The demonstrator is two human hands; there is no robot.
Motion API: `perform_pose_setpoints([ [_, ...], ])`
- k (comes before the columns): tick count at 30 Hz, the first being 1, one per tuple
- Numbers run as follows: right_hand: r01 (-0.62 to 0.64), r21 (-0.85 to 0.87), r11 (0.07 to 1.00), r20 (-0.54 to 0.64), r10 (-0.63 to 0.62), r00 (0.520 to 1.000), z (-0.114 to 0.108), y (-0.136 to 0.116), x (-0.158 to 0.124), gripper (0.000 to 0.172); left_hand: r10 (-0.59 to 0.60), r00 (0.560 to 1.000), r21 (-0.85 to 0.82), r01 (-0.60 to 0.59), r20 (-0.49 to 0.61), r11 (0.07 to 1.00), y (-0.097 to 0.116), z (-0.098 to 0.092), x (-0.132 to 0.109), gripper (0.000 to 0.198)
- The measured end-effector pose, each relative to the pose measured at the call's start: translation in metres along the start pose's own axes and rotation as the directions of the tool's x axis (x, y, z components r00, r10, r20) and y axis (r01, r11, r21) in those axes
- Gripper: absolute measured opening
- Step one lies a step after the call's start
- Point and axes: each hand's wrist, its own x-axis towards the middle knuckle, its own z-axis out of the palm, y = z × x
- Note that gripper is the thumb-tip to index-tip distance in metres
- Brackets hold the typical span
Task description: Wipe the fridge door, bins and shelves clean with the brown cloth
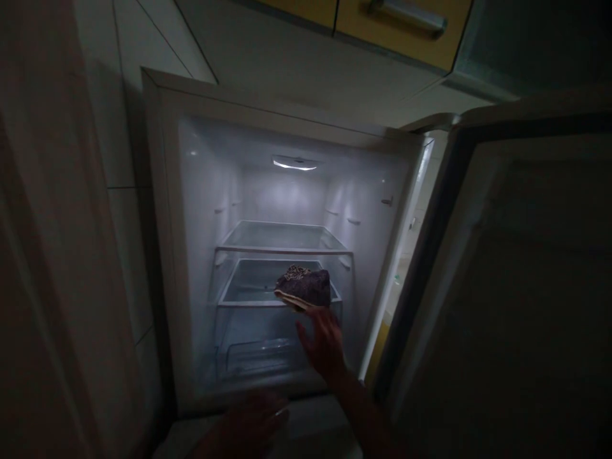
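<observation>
Handling the folded dark cloth at the lower glass refrigerator shelf appears in hand. Right hand: at the cloth's near edge, thumb apart; grip cannot be told. Left hand: near, blurred, closure unclear. Next move likely calls for clearing the shelf's near rim; open room lies left.

A metal handle is fixed to a yellow cabinet front.
</observation>
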Motion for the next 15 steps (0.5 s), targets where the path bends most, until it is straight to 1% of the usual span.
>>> perform_pose_setpoints([
  [1, -0.058, -0.069, 0.996, 0.064, 0.062, 0.996, -0.005, -0.002, 0.028, 0.044, -0.004, 0.995, -0.042, 0.009, 0.104, 0.999, 0.001, 0.004, -0.010, 0.078],
  [2, -0.093, -0.140, 0.986, 0.156, 0.115, 0.981, -0.009, -0.003, 0.053, 0.072, -0.013, 0.982, -0.078, 0.029, 0.189, 0.997, 0.000, 0.005, -0.016, 0.091],
  [3, -0.108, -0.204, 0.973, 0.250, 0.158, 0.955, -0.011, -0.002, 0.075, 0.098, -0.023, 0.968, -0.103, 0.050, 0.249, 0.993, -0.002, 0.005, -0.019, 0.100],
  [4, -0.106, -0.251, 0.962, 0.352, 0.192, 0.916, -0.011, 0.000, 0.093, 0.117, -0.032, 0.959, -0.116, 0.067, 0.282, 0.991, -0.003, 0.005, -0.019, 0.105],
  [5, -0.085, -0.278, 0.957, 0.456, 0.209, 0.865, -0.010, 0.003, 0.106, 0.128, -0.036, 0.956, -0.117, 0.073, 0.292, 0.991, -0.005, 0.007, -0.019, 0.107],
  [6, -0.059, -0.287, 0.956, 0.544, 0.213, 0.812, -0.009, 0.007, 0.115, 0.131, -0.035, 0.957, -0.104, 0.068, 0.286, 0.992, -0.005, 0.009, -0.019, 0.105],
  [7, -0.033, -0.285, 0.958, 0.609, 0.208, 0.765, -0.009, 0.011, 0.121, 0.126, -0.038, 0.963, -0.080, 0.062, 0.268, 0.995, -0.005, 0.013, -0.019, 0.101],
  [8, -0.011, -0.277, 0.961, 0.653, 0.197, 0.732, -0.009, 0.014, 0.124, 0.117, -0.039, 0.969, -0.052, 0.054, 0.244, 0.997, -0.004, 0.017, -0.020, 0.097],
  [9, 0.005, -0.267, 0.964, 0.674, 0.183, 0.716, -0.010, 0.017, 0.125, 0.103, -0.031, 0.975, -0.024, 0.037, 0.218, 0.999, -0.003, 0.021, -0.021, 0.091],
  [11, 0.013, -0.245, 0.969, 0.669, 0.160, 0.726, -0.017, 0.019, 0.125, 0.072, -0.003, 0.986, 0.021, -0.001, 0.165, 1.000, 0.000, 0.025, -0.023, 0.078],
  [12, 0.007, -0.232, 0.973, 0.662, 0.152, 0.734, -0.023, 0.018, 0.124, 0.061, 0.014, 0.991, 0.037, -0.019, 0.136, 0.999, 0.001, 0.025, -0.023, 0.070],
  [14, -0.002, -0.198, 0.980, 0.664, 0.136, 0.735, -0.039, 0.013, 0.123, 0.051, 0.053, 0.996, 0.068, -0.058, 0.073, 0.996, 0.001, 0.023, -0.022, 0.056],
  [15, -0.020, -0.153, 0.988, 0.663, 0.118, 0.739, -0.049, 0.009, 0.123, 0.048, 0.069, 0.997, 0.087, -0.072, 0.038, 0.994, 0.001, 0.021, -0.021, 0.051],
])
